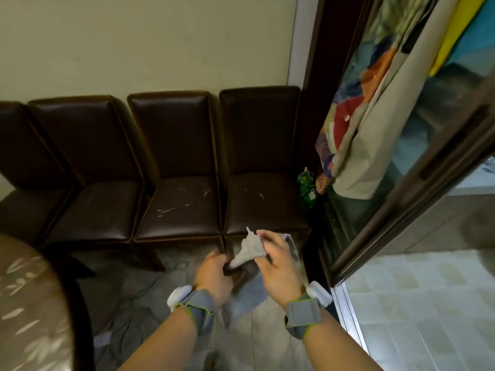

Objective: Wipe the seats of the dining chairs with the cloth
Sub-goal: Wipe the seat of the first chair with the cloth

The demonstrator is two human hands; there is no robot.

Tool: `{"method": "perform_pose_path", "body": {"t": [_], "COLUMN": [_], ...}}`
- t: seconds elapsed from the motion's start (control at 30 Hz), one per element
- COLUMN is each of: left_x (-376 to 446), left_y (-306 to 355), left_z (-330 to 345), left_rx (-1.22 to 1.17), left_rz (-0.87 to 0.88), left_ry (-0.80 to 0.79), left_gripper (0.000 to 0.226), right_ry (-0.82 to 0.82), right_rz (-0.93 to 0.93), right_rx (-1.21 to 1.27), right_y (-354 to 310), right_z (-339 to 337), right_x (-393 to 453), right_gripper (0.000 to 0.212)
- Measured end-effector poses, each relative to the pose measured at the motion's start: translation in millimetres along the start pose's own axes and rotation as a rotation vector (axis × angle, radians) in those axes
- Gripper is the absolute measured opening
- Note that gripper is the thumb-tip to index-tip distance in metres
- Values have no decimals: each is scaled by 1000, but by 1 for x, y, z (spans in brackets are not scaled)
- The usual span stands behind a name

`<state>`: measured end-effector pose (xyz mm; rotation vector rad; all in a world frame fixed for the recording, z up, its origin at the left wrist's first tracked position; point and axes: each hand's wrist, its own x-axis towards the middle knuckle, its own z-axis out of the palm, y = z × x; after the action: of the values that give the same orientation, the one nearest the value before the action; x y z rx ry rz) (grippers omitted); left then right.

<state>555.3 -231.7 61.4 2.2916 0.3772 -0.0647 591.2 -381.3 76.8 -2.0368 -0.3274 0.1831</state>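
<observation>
Head view: left hand and right hand pinch blurred cloth.

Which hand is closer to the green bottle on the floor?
Right. The right hand is below-left of the green bottle, in front of the last chair; the left hand is farther left.

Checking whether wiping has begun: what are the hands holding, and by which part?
Both hold one small pale grey cloth: left hand grips its lower end, right hand pinches the upper edge.
</observation>
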Motion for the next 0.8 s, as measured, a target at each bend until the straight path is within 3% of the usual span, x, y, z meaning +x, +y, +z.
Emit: {"method": "perform_pose_path", "body": {"t": [0.13, 0.2, 0.37, 0.63, 0.8], "left_x": [43, 70, 148, 252, 310], "left_y": [-6, -19, -55, -79, -98], "left_z": [30, 46, 64, 57, 83], "left_rx": [-160, -216, -220, -107, 52], "left_rz": [-84, -86, -102, -162, -162], "left_ry": [-127, -235, -417, -204, -35], "left_gripper": [21, 33, 34, 19, 16], "right_ry": [102, 106, 182, 299, 222], "right_rz": [124, 183, 318, 633, 775], "right_rx": [167, 165, 105, 206, 236], "right_y": [31, 46, 88, 154, 203], "right_z": [-8, -8, -2, 12, 25], "right_x": [56, 86, 159, 234, 285], "right_gripper": [28, 28, 29, 23, 17]}}
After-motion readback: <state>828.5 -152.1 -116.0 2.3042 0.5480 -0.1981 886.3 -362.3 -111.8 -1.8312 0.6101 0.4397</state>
